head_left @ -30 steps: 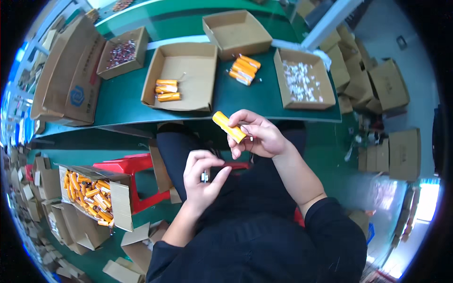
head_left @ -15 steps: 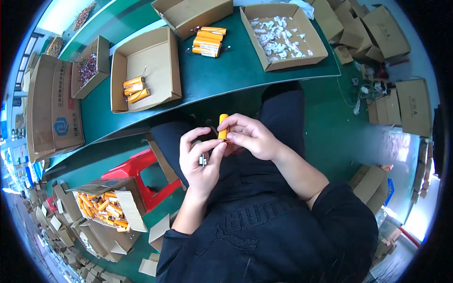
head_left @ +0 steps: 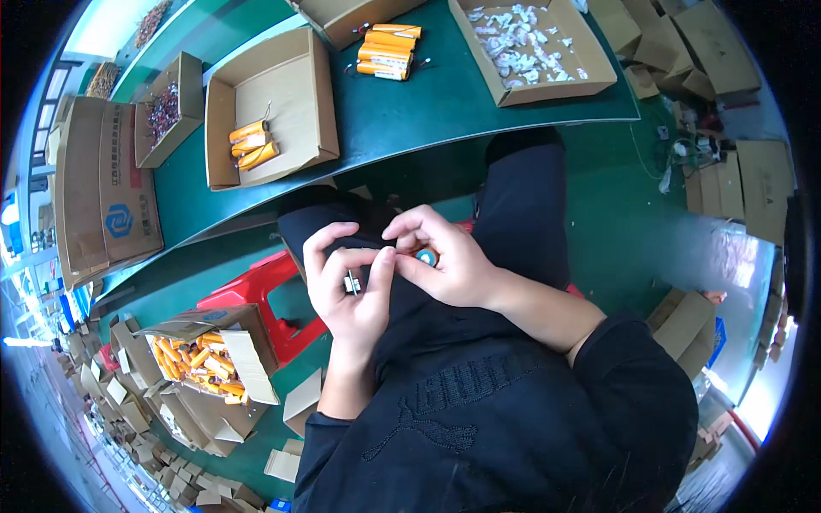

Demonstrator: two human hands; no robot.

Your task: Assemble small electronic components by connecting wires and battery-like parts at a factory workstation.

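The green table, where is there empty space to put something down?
The green table has a bare strip between the open box of three orange cells, the loose orange cells and the box of white bits, running along the near edge. The far left, by the box of small dark parts, is crowded.

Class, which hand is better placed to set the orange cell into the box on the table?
Probably the right hand: it already holds the orange cell, while the left hand pinches a small metal part.

orange cell (head_left: 425, 256) mostly hidden inside right hand (head_left: 445, 261); small metal part (head_left: 351, 283) too tiny to identify
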